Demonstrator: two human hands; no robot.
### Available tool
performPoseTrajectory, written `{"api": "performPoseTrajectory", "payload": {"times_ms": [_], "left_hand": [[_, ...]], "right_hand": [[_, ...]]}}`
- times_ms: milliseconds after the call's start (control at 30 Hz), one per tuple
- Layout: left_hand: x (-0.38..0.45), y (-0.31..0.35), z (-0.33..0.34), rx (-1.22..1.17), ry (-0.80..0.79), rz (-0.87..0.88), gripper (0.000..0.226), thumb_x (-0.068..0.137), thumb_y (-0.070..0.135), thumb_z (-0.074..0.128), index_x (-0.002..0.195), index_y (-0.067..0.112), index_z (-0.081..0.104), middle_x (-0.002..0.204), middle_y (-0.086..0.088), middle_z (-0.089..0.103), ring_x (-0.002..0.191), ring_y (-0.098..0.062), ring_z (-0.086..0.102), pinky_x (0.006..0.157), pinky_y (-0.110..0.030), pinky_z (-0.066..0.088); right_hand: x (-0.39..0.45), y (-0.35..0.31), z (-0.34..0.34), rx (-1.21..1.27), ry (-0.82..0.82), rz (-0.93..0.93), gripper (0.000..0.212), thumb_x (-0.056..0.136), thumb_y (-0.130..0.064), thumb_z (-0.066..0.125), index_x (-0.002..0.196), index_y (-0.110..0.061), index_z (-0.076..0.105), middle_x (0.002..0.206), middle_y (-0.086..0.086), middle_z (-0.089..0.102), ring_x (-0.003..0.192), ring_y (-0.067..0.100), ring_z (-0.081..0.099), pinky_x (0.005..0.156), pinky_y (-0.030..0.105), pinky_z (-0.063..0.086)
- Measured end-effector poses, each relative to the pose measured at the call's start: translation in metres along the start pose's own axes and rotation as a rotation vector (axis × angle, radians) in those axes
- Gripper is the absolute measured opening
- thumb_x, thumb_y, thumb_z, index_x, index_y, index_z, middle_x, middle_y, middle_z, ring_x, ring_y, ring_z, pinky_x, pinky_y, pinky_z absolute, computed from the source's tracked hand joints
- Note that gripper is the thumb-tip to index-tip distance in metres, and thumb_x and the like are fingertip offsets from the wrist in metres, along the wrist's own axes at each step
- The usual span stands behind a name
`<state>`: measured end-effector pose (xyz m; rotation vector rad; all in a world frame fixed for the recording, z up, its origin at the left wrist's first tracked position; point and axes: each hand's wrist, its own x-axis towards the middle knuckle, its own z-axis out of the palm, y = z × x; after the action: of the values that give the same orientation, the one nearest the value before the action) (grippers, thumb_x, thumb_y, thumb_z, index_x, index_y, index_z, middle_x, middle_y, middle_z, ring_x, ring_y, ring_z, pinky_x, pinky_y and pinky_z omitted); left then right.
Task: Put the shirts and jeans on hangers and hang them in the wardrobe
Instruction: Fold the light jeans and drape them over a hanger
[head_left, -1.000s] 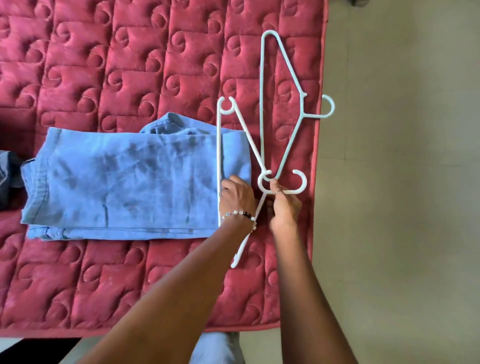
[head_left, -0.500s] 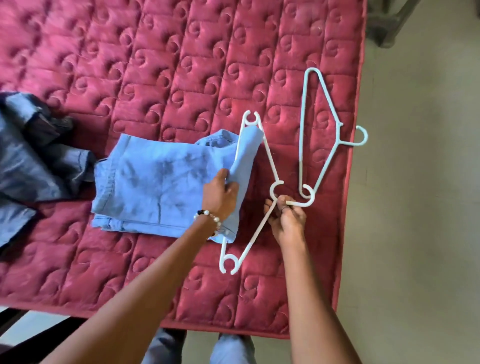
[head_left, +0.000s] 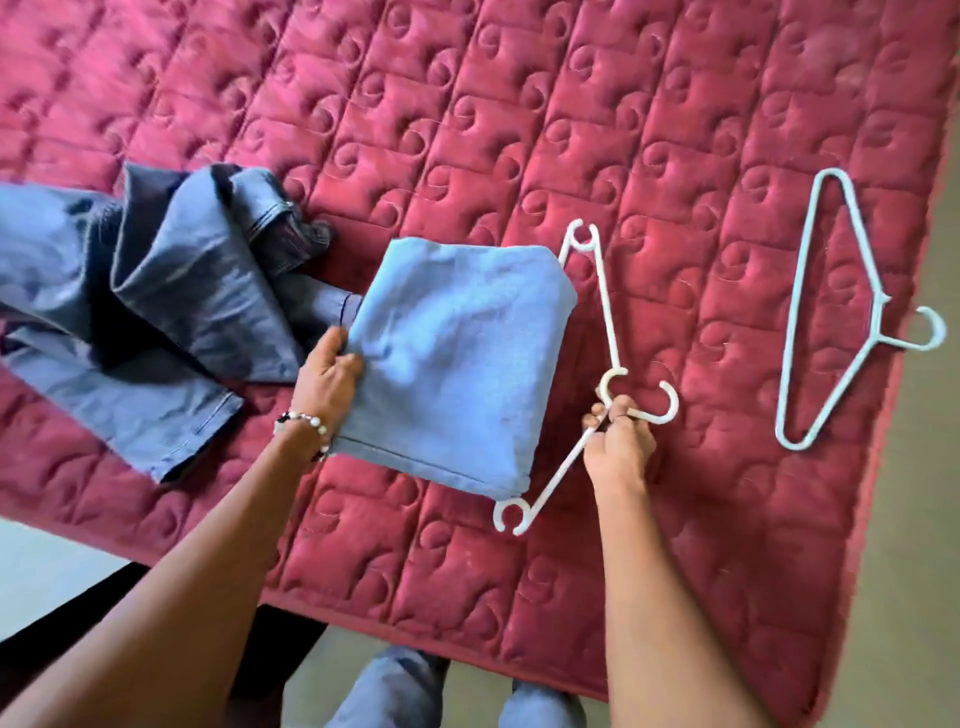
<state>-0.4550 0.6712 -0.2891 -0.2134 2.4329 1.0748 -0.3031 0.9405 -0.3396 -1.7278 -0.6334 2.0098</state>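
Folded light-blue jeans (head_left: 457, 358) lie on the red quilted mattress (head_left: 519, 156), draped over the bar of a white plastic hanger (head_left: 605, 317). My left hand (head_left: 327, 371) grips the jeans' left edge. My right hand (head_left: 618, 441) is closed on that hanger at its neck, just below the hook. A second white hanger (head_left: 831, 312) lies flat on the mattress to the right, untouched. A crumpled pair of darker blue jeans (head_left: 156, 291) lies at the left.
The mattress edge runs along the bottom and right, with beige floor (head_left: 914, 571) beyond. My knees in blue trousers (head_left: 384, 691) show below the mattress edge.
The light-blue jeans have been folded over the hanger bar into a shorter square. The view has swung left, so the dark jeans show more and the spare hanger sits farther right.
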Motion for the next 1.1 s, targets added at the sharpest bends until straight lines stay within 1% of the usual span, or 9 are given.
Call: {"api": "performPoseTrajectory", "payload": {"times_ms": [100,233,333,433,500,633,833,967,1100], "left_hand": [[0.002,-0.027,0.012,0.228,-0.073,-0.103,0.018,0.085,0.015,0.055,0.103,0.013,0.050,0.092,-0.016,0.063,0.087,-0.035,0.060,0.072,-0.038,0.042],[-0.008,0.000,0.034,0.406,0.117,-0.228,0.037,0.087,0.011,0.044,0.123,0.016,0.038,0.109,-0.024,0.057,0.101,-0.044,0.055,0.080,-0.044,0.040],[-0.017,0.010,0.041,0.714,0.323,0.143,0.061,0.081,0.015,0.056,0.138,0.022,0.035,0.130,-0.015,0.047,0.115,-0.037,0.047,0.089,-0.047,0.039],[-0.020,0.005,0.056,0.861,0.080,0.695,0.072,0.083,0.042,0.058,0.147,0.037,0.026,0.157,-0.004,0.023,0.140,-0.036,0.025,0.103,-0.057,0.030],[-0.014,-0.005,0.066,0.952,-0.099,0.782,0.069,0.085,0.061,0.045,0.146,0.050,0.014,0.161,0.005,0.004,0.147,-0.034,0.003,0.104,-0.071,0.016],[0.010,-0.028,0.072,0.915,-0.194,0.522,0.075,0.080,0.083,0.023,0.143,0.056,-0.005,0.157,0.011,-0.021,0.146,-0.023,-0.017,0.094,-0.083,0.007],[0.014,-0.020,0.070,0.838,-0.287,0.409,0.082,0.073,0.087,0.021,0.141,0.057,-0.015,0.151,0.017,-0.033,0.142,-0.014,-0.027,0.097,-0.081,0.001],[0.007,-0.014,0.067,0.762,-0.337,0.204,0.085,0.078,0.083,0.024,0.141,0.050,-0.021,0.147,0.020,-0.038,0.140,-0.011,-0.031,0.105,-0.072,0.002],[-0.011,-0.020,0.053,0.615,-0.386,0.035,0.081,0.092,0.063,0.033,0.149,0.030,-0.014,0.154,0.013,-0.027,0.145,-0.029,-0.014,0.119,-0.049,0.003]], "right_hand": [[0.003,0.001,-0.002,-0.023,-0.022,-0.051,0.031,0.096,0.010,0.039,0.077,-0.013,0.048,0.058,-0.005,0.062,0.052,0.013,0.047,0.044,0.019,0.033],[0.004,0.004,-0.007,-0.044,-0.025,-0.073,0.018,0.098,-0.001,0.046,0.085,-0.010,0.052,0.081,0.010,0.064,0.054,0.014,0.048,0.045,0.021,0.036],[-0.001,0.009,-0.004,-0.120,0.002,-0.102,0.012,0.101,-0.015,0.047,0.101,-0.005,0.053,0.083,0.014,0.065,0.050,0.013,0.050,0.046,0.023,0.039],[-0.002,0.014,-0.003,-0.182,0.014,-0.102,0.025,0.101,-0.027,0.046,0.110,-0.004,0.052,0.079,0.012,0.067,0.047,0.013,0.050,0.043,0.020,0.036],[-0.001,0.015,-0.004,-0.171,-0.003,-0.088,0.020,0.102,-0.026,0.047,0.103,-0.007,0.052,0.076,0.011,0.064,0.043,0.012,0.045,0.039,0.018,0.031],[0.002,0.013,-0.002,-0.149,-0.020,-0.067,0.018,0.101,-0.019,0.048,0.086,-0.009,0.053,0.070,0.009,0.060,0.042,0.012,0.041,0.039,0.018,0.027],[-0.023,-0.014,0.009,-0.168,-0.056,-0.174,0.017,0.099,-0.005,0.047,0.084,-0.009,0.053,0.067,0.013,0.060,0.042,0.013,0.044,0.039,0.019,0.030],[-0.066,-0.039,0.033,-0.263,-0.239,-0.398,0.016,0.099,-0.010,0.050,0.086,-0.007,0.058,0.066,0.014,0.060,0.046,0.016,0.040,0.041,0.022,0.029],[-0.107,-0.066,0.066,-0.393,-0.473,-0.508,0.017,0.099,-0.012,0.050,0.086,-0.008,0.059,0.065,0.010,0.059,0.044,0.011,0.040,0.039,0.021,0.029]]}}
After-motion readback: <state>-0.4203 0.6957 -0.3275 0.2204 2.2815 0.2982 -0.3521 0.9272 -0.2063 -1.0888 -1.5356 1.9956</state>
